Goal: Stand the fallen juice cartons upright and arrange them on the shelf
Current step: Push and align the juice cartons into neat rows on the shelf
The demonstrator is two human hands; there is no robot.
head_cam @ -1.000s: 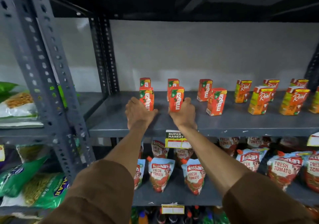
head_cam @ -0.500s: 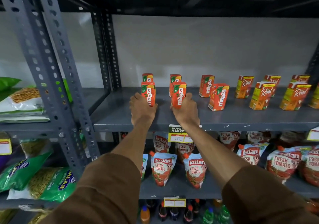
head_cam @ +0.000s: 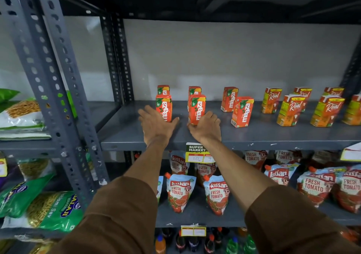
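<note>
Grey shelf (head_cam: 254, 134) carries every carton upright: yellow Real cartons (head_cam: 289, 110) well right of the price tag (head_cam: 197, 154) on its front lip, orange Maaza cartons (head_cam: 242, 112) above and just right of it, front ones set forward of the back row, likely to face the aisle. Left hand (head_cam: 156, 125), grip spread wide and flat, touches the front-left Maaza carton (head_cam: 164, 108) up-left of the tag, looks like steadying or nudging it into line. Right hand (head_cam: 206, 125), grip loosely curled against the base of the next Maaza carton (head_cam: 196, 109) directly above the tag; can't tell if it's clamped or only pushing.
</note>
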